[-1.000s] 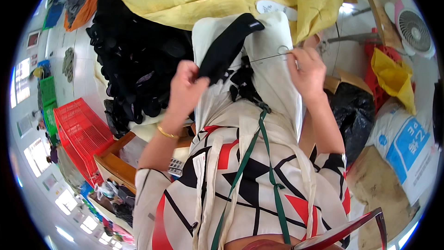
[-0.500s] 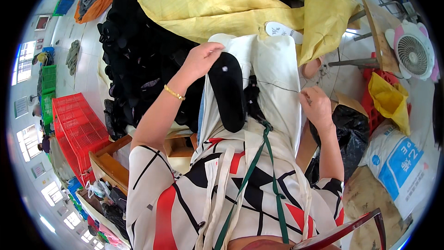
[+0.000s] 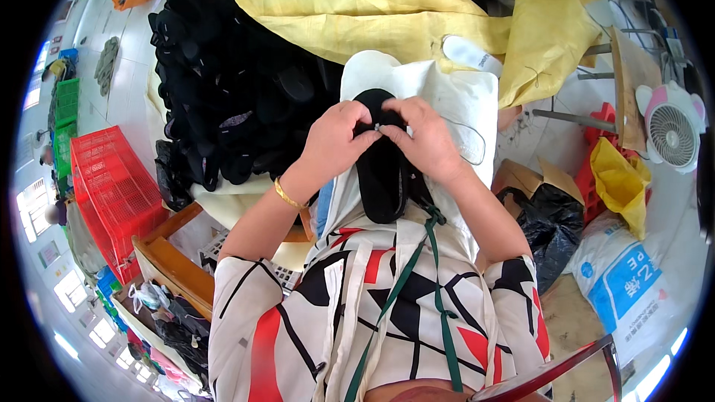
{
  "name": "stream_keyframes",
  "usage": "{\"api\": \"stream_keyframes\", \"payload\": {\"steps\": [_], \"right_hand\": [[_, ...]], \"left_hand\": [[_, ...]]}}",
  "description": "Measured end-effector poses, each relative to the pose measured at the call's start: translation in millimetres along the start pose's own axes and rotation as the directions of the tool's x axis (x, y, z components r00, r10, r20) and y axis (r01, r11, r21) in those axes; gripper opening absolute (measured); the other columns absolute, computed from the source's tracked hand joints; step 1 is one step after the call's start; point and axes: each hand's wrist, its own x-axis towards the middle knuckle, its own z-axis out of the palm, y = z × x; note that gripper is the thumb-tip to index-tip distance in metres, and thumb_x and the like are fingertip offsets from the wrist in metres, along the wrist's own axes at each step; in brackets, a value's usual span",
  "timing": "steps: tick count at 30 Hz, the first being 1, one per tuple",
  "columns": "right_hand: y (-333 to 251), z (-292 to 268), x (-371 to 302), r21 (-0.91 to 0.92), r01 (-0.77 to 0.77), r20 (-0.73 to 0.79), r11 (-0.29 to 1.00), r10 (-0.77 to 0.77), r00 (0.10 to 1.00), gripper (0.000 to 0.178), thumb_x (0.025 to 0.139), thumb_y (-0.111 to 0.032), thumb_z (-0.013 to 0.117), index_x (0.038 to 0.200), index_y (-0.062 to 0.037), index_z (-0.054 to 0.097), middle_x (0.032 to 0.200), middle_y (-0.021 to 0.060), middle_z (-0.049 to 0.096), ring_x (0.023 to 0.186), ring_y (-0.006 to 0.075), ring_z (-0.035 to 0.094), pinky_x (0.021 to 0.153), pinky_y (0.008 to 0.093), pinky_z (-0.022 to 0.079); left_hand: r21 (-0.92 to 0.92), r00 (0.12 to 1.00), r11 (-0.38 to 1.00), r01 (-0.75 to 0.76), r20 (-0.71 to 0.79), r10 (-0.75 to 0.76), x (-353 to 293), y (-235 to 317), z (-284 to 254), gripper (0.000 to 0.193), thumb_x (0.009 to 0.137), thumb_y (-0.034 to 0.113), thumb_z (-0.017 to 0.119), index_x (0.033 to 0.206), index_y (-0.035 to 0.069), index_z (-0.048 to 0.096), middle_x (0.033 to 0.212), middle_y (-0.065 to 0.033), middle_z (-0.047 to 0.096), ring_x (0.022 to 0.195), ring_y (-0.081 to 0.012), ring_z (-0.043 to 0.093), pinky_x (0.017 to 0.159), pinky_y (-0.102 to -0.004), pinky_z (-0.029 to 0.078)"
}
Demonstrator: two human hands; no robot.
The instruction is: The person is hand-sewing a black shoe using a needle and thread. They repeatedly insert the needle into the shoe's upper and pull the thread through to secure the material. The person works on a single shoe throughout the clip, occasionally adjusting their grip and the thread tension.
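A black slipper (image 3: 382, 190) lies lengthwise on my lap, on the white apron cloth (image 3: 465, 97). Both my hands meet over its upper part, thumbs nearly touching beside a small whitish bead-like spot (image 3: 377, 126). My left hand (image 3: 335, 141) is closed, pinching the slipper from the left. From the right, my right hand (image 3: 428, 141) also pinches it with bent fingers; whether a needle sits between them is too small to tell. A thin dark thread (image 3: 477, 156) curves over the cloth by my right wrist. A green cord (image 3: 428, 223) hangs down my front.
A large heap of black slippers (image 3: 238, 97) lies at the left, next to a yellow sack (image 3: 357, 7). A white insole (image 3: 471, 54) rests on the sack. Red crates (image 3: 112, 186) and a wooden drawer (image 3: 175, 264) stand left; a black bag (image 3: 551, 223) and fan (image 3: 670, 126) right.
My right hand has come in from the right, where it was drawing the thread taut, to the slipper. My left hand has moved down along the slipper to meet it. The thread now hangs slack.
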Motion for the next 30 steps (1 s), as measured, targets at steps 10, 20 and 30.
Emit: {"api": "stream_keyframes", "payload": {"steps": [10,20,30], "right_hand": [[13.7,21.2,-20.1,-0.206,0.112,0.002,0.972,-0.114,0.993,0.030,0.076,-0.007,0.079,0.104,-0.0087,0.066,0.088,0.0094,0.058,0.081,0.0313,0.059,0.069,0.0407,0.051],[16.6,25.3,-15.3,-0.175,0.090,0.032,0.981,-0.085,0.996,0.026,0.079,-0.006,0.076,0.103,-0.0089,0.066,0.088,0.0093,0.054,0.078,0.0314,0.058,0.066,0.0414,0.050],[13.2,16.1,-10.3,-0.084,0.075,0.139,0.994,-0.063,0.988,0.021,0.080,-0.008,0.074,0.099,-0.0078,0.065,0.084,0.0114,0.056,0.079,0.0323,0.060,0.065,0.0424,0.050]], "left_hand": [[0.259,0.929,0.946,-0.195,-0.261,0.263,-24.6,-7.2,21.1,0.028,0.074,0.007,0.078,0.097,0.008,0.062,0.091,-0.0080,0.064,0.079,-0.0268,0.062,0.065,-0.0343,0.053],[0.139,0.948,0.981,-0.138,-0.268,0.171,-27.2,-15.3,26.0,0.027,0.074,0.009,0.079,0.097,0.007,0.064,0.086,-0.0082,0.063,0.074,-0.0265,0.062,0.061,-0.0345,0.052],[-0.173,0.972,0.977,0.127,-0.174,-0.157,-37.0,-4.1,27.4,0.017,0.078,0.012,0.077,0.088,0.003,0.066,0.075,-0.0107,0.062,0.063,-0.0271,0.061,0.056,-0.0345,0.048]]}}
